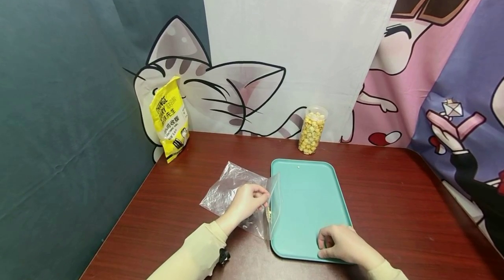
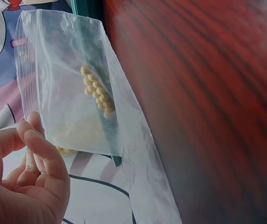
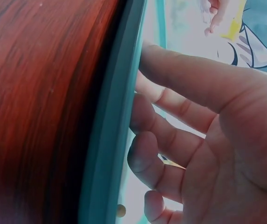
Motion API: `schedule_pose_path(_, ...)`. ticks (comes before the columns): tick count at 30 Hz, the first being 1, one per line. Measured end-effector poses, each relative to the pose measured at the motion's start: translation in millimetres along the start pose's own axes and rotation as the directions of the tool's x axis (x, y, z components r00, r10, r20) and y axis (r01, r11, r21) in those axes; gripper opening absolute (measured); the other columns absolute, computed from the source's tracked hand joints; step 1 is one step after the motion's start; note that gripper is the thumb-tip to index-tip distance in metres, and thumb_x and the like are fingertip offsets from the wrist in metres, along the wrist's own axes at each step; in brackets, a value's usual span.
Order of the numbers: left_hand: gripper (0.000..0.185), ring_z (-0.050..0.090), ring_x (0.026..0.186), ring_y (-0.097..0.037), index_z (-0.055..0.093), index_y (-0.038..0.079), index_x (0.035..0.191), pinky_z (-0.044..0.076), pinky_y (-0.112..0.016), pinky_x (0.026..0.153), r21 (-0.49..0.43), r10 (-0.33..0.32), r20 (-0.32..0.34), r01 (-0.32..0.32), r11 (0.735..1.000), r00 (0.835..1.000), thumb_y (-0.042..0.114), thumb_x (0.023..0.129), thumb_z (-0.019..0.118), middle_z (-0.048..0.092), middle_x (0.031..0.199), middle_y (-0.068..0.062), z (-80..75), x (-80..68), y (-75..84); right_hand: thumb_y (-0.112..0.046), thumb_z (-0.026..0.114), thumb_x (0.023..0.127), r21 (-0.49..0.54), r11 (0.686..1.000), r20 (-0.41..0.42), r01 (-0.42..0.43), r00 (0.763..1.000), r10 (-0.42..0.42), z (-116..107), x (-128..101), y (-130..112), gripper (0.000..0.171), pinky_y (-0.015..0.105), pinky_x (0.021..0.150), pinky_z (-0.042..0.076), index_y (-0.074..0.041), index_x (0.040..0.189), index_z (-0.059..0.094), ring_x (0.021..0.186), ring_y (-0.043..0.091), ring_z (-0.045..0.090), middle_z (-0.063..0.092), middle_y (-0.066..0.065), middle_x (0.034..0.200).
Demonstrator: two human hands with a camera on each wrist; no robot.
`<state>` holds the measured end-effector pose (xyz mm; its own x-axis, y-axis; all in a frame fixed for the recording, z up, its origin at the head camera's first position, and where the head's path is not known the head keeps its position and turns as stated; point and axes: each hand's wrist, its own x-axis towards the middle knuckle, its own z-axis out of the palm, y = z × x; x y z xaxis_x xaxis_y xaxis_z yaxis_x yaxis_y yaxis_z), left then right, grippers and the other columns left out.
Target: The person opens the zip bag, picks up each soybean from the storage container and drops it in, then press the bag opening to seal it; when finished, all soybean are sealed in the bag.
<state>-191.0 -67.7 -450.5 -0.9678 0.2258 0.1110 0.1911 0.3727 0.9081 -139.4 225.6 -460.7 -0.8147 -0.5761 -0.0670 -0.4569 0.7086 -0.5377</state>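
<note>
Clear plastic bag (image 1: 236, 194) with a few yellow beads (image 2: 97, 91) is pinched upright in the left hand (image 1: 246, 203); right hand (image 1: 340, 243), fingers curled, holds nothing, resting on the teal tray (image 1: 305, 192).

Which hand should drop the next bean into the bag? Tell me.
Right, probably. The right hand rests on the teal tray, fingers curled near a loose bean; the left hand is busy holding the plastic bag.

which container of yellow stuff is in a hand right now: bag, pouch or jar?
The clear plastic zip bag holding a few yellow beans, pinched by the left hand. The yellow printed pouch and the bean-filled clear jar stand untouched by the backdrop.
</note>
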Motion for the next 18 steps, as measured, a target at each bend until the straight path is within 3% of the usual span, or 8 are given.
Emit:
schedule_pose_path(10, 0.009, 0.065, 0.06, -0.038, 0.069, 0.001, 0.086, 0.043, -0.019, 0.042, -0.005, -0.006, -0.001, 0.006, 1.0, 1.0, 0.009, 0.088, 0.063, 0.067, 0.062, -0.003, 0.0, -0.8, -0.2, -0.029, 0.077, 0.074, -0.115, 0.993, -0.081, -0.016, 0.997, 0.007, 6.5, 2.0, -3.6, 0.027, 0.029, 0.06, 0.026, -0.03, 0.064, 0.052, 0.051, -0.006, 0.037, 0.04, -0.022, 0.053)
schedule_pose_path(18, 0.009, 0.066, 0.059, -0.035, 0.069, 0.002, 0.085, 0.042, -0.018, 0.042, 0.006, 0.0, 0.0, 0.0, 1.0, 1.0, 0.008, 0.087, 0.063, 0.067, 0.062, -0.005, 0.0, 0.2, -0.3, -0.025, 0.078, 0.072, -0.233, 0.972, -0.134, -0.034, 0.991, 0.002, 9.0, 4.9, -8.2, 0.032, 0.033, 0.063, 0.024, -0.031, 0.061, 0.048, 0.051, -0.004, 0.034, 0.038, -0.023, 0.053)
